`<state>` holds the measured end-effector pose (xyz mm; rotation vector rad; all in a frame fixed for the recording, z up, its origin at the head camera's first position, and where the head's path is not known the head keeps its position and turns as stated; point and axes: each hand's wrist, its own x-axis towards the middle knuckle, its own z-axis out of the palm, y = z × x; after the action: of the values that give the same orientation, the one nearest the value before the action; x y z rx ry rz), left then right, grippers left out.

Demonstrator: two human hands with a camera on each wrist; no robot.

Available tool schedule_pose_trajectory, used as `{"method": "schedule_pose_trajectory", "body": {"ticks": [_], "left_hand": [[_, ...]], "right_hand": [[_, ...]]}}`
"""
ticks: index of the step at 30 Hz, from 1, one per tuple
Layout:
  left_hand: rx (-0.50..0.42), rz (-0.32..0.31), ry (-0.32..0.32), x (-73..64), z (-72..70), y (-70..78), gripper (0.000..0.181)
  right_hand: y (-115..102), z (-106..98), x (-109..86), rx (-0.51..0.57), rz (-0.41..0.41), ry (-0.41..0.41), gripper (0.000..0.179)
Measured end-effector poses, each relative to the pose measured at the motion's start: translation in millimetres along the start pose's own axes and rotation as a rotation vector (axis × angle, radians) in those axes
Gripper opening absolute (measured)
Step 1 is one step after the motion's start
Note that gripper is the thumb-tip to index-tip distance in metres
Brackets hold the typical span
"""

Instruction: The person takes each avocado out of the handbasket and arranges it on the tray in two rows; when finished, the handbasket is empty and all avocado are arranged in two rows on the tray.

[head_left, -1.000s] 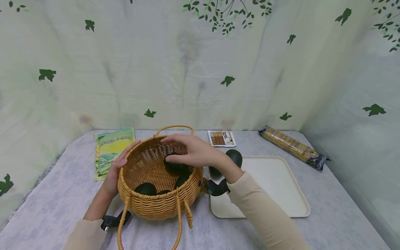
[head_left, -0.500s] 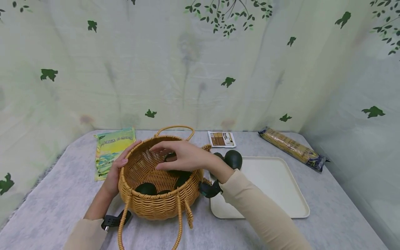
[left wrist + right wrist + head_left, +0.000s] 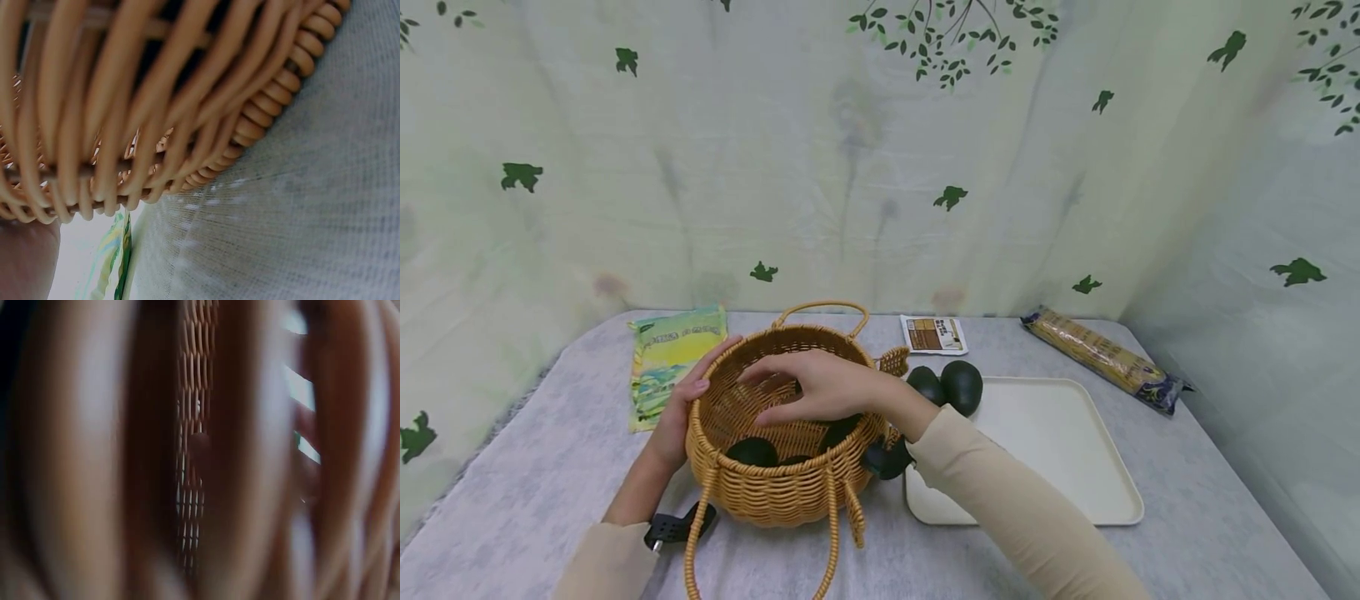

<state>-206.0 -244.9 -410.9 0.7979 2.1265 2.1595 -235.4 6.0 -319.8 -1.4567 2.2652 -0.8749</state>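
Observation:
A round wicker basket [image 3: 782, 492] stands left of centre, holding several dark green avocados [image 3: 752, 452]. At its left side my left hand [image 3: 676, 408] grips the basket, thumb at the rim and fingers along the outside. Only part of that hand shows in the left wrist view, below the weave [image 3: 112, 125]. Over the basket's opening is my right hand [image 3: 820, 385], palm down, thumb and fingers spread apart with nothing seen between them. It partly hides the avocados beneath. Blurred wicker strands [image 3: 75, 456] fill most of the right wrist view.
Right of the basket lies a cream tray [image 3: 1052, 450], two avocados [image 3: 961, 387] at its back left corner. Behind are a small brown-and-white packet [image 3: 934, 335] and a long noodle-like pack [image 3: 1101, 357]. A yellow-green bag [image 3: 673, 358] lies left. Basket handles [image 3: 831, 533] hang toward the front.
My right hand has moved left and slightly down across the basket's opening, away from the avocados at its right side. The left hand has stayed at the rim.

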Motion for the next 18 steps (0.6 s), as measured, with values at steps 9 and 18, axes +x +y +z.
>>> {"method": "schedule_pose_trajectory", "body": {"ticks": [9, 18], "left_hand": [[-0.001, -0.020, 0.003, 1.1, 0.4, -0.3, 0.062], [0.021, -0.026, 0.014, 1.3, 0.4, -1.7, 0.063]], "right_hand": [[0.9, 4.3, 1.9, 0.023, 0.053, -0.091, 0.060], [3.0, 9.2, 5.5, -0.001, 0.061, -0.196, 0.066]]}}
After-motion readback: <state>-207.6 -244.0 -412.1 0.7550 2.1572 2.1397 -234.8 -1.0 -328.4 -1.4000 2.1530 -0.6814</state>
